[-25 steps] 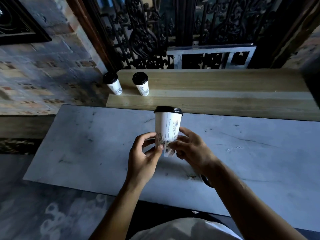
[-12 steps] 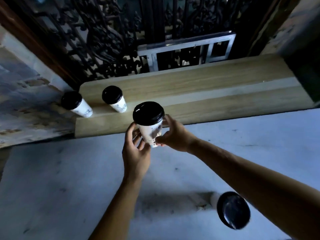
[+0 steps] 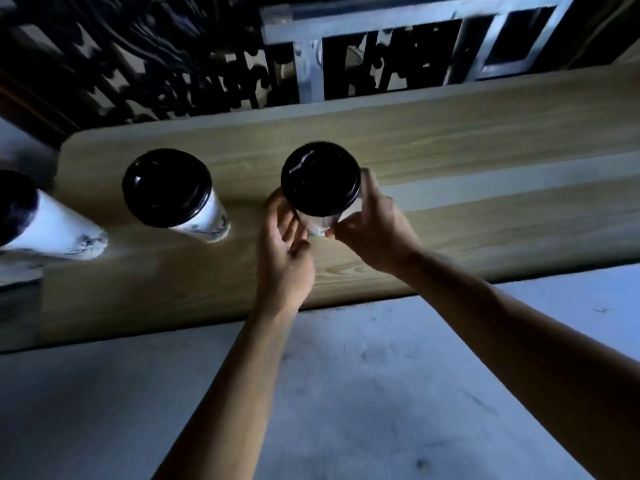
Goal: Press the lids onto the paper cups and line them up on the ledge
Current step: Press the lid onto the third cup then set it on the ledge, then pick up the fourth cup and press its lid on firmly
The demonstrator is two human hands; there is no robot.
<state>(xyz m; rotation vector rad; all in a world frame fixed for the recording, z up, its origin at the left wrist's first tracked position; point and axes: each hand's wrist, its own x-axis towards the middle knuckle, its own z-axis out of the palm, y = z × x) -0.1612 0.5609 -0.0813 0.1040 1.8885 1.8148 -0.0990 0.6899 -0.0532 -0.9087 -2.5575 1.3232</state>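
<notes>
A white paper cup with a black lid point(image 3: 320, 180) is over the wooden ledge point(image 3: 467, 161), to the right of two lidded cups. My right hand point(image 3: 372, 226) grips its lower body from the right. My left hand point(image 3: 285, 247) curls round its base from the left. Whether the cup's base touches the ledge is hidden by my hands. One lidded cup point(image 3: 173, 194) stands on the ledge just to the left. A further lidded cup point(image 3: 41, 223) stands at the ledge's left end, partly cut off by the frame.
The pale marble table top point(image 3: 346, 393) lies below the ledge's front edge. A dark ornate metal grille point(image 3: 156, 64) and a grey metal frame point(image 3: 311, 39) rise right behind the ledge. The ledge runs bare to the right.
Both hands have carried the lidded cup forward from above the table to the ledge, beside the two standing cups. The view has moved in closer and another cup on the table has left the frame.
</notes>
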